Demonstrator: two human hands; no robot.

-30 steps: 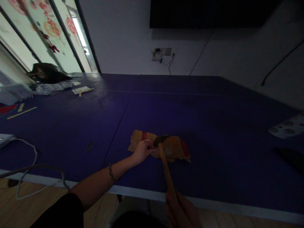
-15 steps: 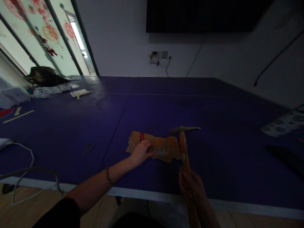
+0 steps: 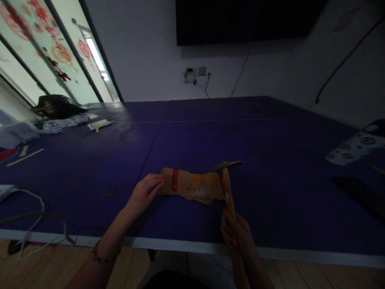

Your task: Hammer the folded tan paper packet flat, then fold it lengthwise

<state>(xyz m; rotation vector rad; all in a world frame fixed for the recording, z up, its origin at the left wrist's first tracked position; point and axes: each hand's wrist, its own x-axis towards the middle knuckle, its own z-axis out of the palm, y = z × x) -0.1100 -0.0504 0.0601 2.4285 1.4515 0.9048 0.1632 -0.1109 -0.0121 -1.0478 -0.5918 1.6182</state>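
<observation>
Indoor room, home or small office, can't tell which. Large purple-topped table [image 3: 270,140], pale strip along its near edge. Beyond the far edge: plain pale wall [image 3: 144,48], big dark flat screen [image 3: 246,20] mounted on it, sockets [image 3: 195,71] with plugged-in cables [image 3: 207,86] lower down. Past the far left corner, framed glass panels [image 3: 73,34] with red and orange decorations [image 3: 61,52]. Wood-look plank floor [image 3: 18,273] below the near edge. Dim light.

No writing can be read, the red band [image 3: 175,180] on the cardboard [image 3: 197,186] right of the left hand [image 3: 146,192] being blurred.
</observation>
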